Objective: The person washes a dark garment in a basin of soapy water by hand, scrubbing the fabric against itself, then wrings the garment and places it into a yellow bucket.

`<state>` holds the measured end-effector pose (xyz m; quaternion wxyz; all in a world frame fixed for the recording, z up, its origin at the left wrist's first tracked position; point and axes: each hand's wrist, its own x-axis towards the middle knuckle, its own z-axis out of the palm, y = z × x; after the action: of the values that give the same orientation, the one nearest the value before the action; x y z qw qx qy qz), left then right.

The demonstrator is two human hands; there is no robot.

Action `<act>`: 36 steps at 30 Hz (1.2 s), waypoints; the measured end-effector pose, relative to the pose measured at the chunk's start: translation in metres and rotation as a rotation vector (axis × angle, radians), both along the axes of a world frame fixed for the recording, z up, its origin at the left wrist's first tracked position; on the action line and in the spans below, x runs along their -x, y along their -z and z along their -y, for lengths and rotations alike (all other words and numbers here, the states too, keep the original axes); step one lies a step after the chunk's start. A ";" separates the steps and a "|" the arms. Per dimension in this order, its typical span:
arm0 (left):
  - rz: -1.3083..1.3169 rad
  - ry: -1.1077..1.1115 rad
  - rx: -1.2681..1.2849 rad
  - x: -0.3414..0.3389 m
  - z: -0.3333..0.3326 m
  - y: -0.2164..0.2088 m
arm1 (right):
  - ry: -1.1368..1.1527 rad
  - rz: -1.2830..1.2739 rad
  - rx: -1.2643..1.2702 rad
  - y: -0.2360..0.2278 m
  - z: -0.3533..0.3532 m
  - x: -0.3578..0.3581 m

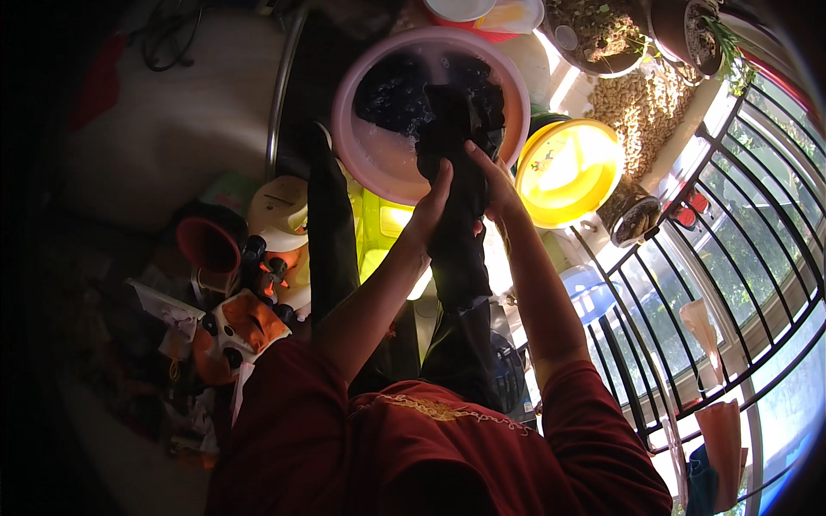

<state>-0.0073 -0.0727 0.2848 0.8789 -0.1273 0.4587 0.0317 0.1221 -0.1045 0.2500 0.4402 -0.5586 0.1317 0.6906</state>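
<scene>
A long black garment (456, 232) hangs between my two hands, its upper end running into a pink basin (346, 129). My left hand (433, 206) is closed on the cloth's left side, thumb pointing up along it. On the other side my right hand (496, 185) grips it, thumb lying over the front near the basin's near rim. Dark wet cloth and whitish water (383, 150) fill the basin. What kind of garment it is cannot be made out, and the fingers behind the cloth are mostly hidden.
A yellow basin (609, 163) stands right of the pink one. A yellow-green plastic item (374, 224) shows underneath. Potted plants (594, 34) and a heap of peanut-like pods (641, 107) lie far right, by black window railings (731, 189). Toys (241, 331) crowd the left.
</scene>
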 end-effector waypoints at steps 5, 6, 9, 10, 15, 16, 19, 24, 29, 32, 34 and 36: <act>-0.118 0.069 -0.125 -0.005 0.002 0.018 | -0.227 0.369 0.051 0.018 -0.002 -0.007; -0.129 0.045 -0.194 -0.007 0.006 0.026 | -0.249 0.401 0.096 0.017 -0.003 -0.009; -0.136 -0.042 -0.642 -0.008 0.026 0.059 | -0.269 0.467 0.187 0.020 0.002 -0.008; -0.148 -0.001 -0.824 -0.005 0.022 0.057 | -0.271 0.485 0.211 0.022 0.006 -0.009; -0.111 -0.078 -0.731 -0.015 -0.009 0.031 | -0.469 0.707 0.193 0.005 -0.003 0.010; -0.069 -0.004 -0.782 -0.011 -0.007 0.043 | -0.547 0.726 0.187 0.004 -0.004 0.012; 0.021 0.140 -0.872 -0.002 -0.003 0.063 | -0.781 0.857 0.099 0.003 0.001 0.017; 0.159 0.178 -0.887 0.008 0.011 0.085 | -0.526 0.664 0.088 -0.002 -0.002 0.023; 0.177 0.100 -0.582 0.011 -0.013 0.032 | -0.029 0.147 -0.036 -0.003 -0.003 0.003; 0.086 -0.121 -0.226 0.009 -0.010 0.007 | 0.156 0.218 0.189 0.020 0.019 -0.016; 0.177 -0.092 -0.111 0.012 0.001 0.016 | 0.236 0.205 0.158 0.033 0.026 -0.014; 0.248 -0.111 0.001 0.014 0.014 0.017 | 0.398 -0.072 -0.122 0.029 0.020 -0.012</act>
<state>-0.0209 -0.0862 0.2677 0.9256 -0.1561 0.3388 0.0641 0.1339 -0.1241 0.2211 0.5958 -0.4689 0.2129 0.6163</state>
